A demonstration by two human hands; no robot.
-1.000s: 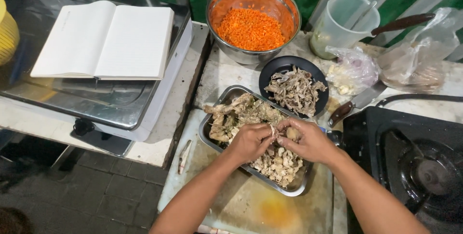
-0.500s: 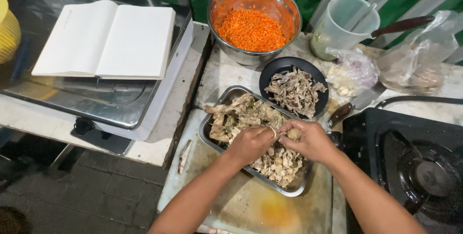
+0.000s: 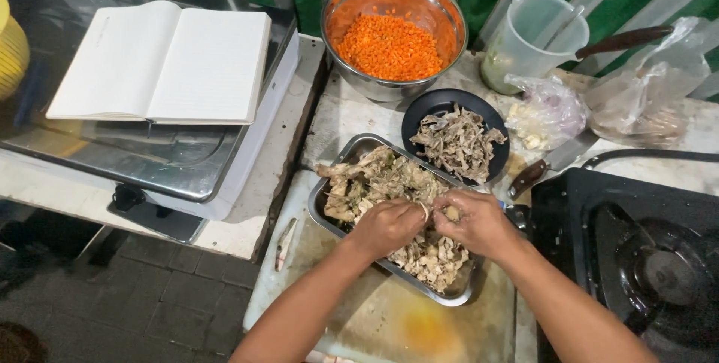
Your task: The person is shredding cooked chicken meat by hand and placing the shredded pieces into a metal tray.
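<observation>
My left hand and my right hand meet over a rectangular metal tray filled with pieces of cooked meat. Both pinch one pale piece of meat between the fingertips, just above the tray's middle. Right behind the tray stands a black bowl holding shredded meat. The tray rests on a stained cutting board.
A large steel bowl of chopped carrot sits at the back. A plastic jug, plastic bags and a knife lie to the right. A black gas stove is at the right. An open notebook lies on a steel lid at the left.
Both hands have stayed over the tray, with the fingers shifting slightly as they pull at the piece of meat. Nothing else has moved.
</observation>
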